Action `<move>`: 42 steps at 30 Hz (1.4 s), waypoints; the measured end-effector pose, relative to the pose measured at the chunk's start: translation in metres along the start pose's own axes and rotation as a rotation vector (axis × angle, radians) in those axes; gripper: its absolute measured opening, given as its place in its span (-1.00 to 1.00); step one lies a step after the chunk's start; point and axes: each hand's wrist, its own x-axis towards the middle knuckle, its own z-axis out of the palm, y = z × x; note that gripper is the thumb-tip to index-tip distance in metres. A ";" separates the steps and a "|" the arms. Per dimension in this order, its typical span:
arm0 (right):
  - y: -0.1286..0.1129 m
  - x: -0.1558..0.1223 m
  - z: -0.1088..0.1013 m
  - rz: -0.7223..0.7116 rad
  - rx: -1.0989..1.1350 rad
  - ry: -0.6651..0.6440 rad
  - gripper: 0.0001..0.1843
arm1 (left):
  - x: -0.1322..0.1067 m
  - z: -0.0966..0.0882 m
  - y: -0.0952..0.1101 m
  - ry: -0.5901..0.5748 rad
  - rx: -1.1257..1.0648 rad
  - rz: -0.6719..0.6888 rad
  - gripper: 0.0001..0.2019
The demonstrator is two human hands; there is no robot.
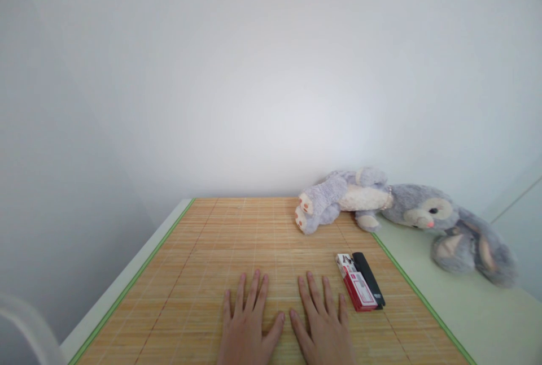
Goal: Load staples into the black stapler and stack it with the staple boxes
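My left hand (246,322) lies flat on a bamboo mat (228,235), palm down with fingers spread. Beside it, my right hand (324,322) rests the same way, its thumb pointing toward the left thumb with a gap between them. Neither hand holds anything. Just right of my right fingertips lies a small red and white box (358,286) with printed labels. Against the box's right side is a long black object (370,279) that looks like a stapler, partly hidden by the box.
A grey plush rabbit (364,198) lies on its side along the back right, its head and ears past the mat's green edge on the pale table (486,320). Behind stands a white wall (271,82). A blurred white curved thing (31,325) shows at lower left.
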 end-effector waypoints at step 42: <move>-0.004 0.000 -0.003 -0.001 -0.151 -0.025 -0.27 | -0.002 0.009 -0.008 -0.004 0.116 0.037 -0.33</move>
